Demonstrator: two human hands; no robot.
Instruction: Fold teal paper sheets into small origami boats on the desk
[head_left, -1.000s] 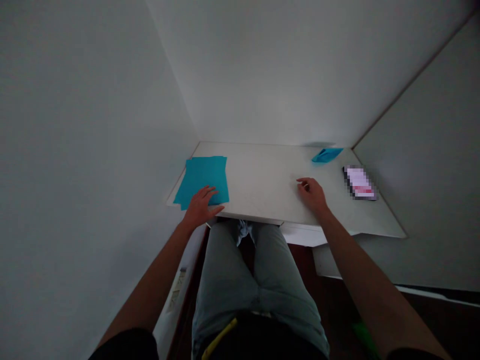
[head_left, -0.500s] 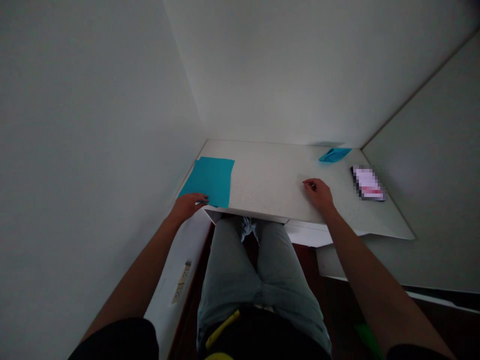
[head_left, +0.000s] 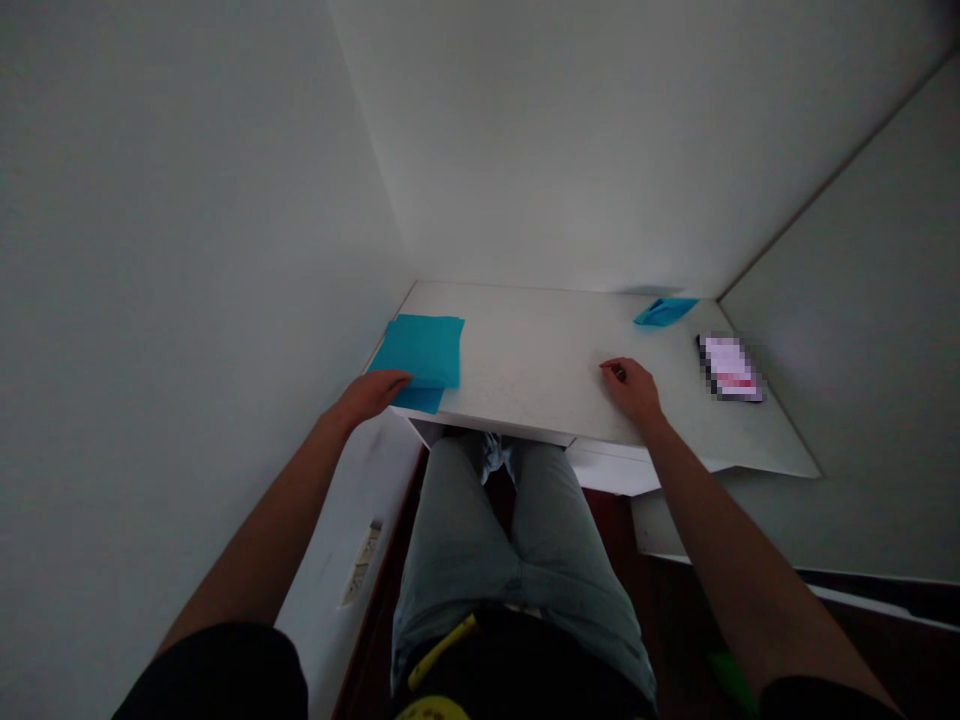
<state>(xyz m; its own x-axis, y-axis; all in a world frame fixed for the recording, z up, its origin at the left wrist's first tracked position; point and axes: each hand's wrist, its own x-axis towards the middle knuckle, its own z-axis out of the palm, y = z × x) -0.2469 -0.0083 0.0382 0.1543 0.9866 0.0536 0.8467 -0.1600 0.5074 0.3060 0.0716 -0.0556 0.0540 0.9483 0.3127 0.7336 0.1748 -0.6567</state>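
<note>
From where I stand, the person's left hand (head_left: 367,396) lies low and flat at the left of the white bench (head_left: 525,345), its fingers (head_left: 396,379) stretched out and relaxed on the lower left edge of a folded sheet of teal paper (head_left: 424,352). They press on the sheet without clenching or grasping it. The sheet sits at the left end of the bench, near the front edge, with a narrower layer showing beneath the upper one, just below those fingertips. Over toward the middle right of the frame, the right hand (head_left: 634,392) rests on the bench with its fingers (head_left: 613,367) loosely curled inward; I cannot tell whether they pinch anything small. A smaller folded piece of blue paper (head_left: 665,312) lies well apart from both hands, against the back edge at the upper right. Below and beside it, near the right edge of the bench, lies a smartphone (head_left: 729,367) with its screen pixelated. The person's grey-green trousers (head_left: 465,540) fill the lower middle of the frame, just below the bench, with a yellow strap (head_left: 442,652) across the waist.
</note>
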